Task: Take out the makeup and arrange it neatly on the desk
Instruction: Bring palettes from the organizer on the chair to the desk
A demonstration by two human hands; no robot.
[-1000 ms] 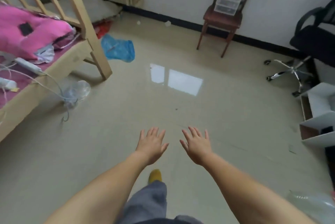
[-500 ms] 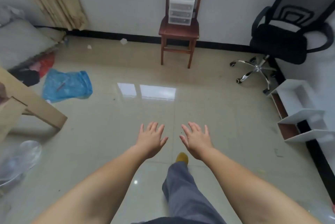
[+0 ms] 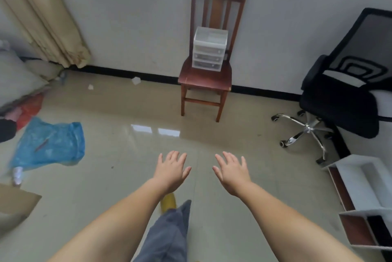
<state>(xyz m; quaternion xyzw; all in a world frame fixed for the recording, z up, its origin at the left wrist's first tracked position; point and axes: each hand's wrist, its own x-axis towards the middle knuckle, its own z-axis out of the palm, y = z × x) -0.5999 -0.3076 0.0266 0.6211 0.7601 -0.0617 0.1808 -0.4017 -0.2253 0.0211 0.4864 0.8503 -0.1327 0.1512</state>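
Observation:
A small clear plastic drawer unit (image 3: 209, 50) with three drawers stands on the seat of a brown wooden chair (image 3: 204, 78) against the far wall. My left hand (image 3: 172, 169) and my right hand (image 3: 232, 169) are stretched out in front of me over the tiled floor, palms down, fingers straight and spread, holding nothing. Both hands are well short of the chair. No makeup and no desk are visible.
A black office chair (image 3: 341, 100) stands at the right, with a white shelf unit (image 3: 364, 200) lying on the floor below it. A blue plastic bag (image 3: 51, 145) lies at the left, near a beige curtain (image 3: 44, 20). My grey trouser leg (image 3: 169, 234) steps forward.
The view has swung right and moved forward: the bed has left the frame and the wooden chair with the drawer unit is now closer and centred. Both hands stay open.

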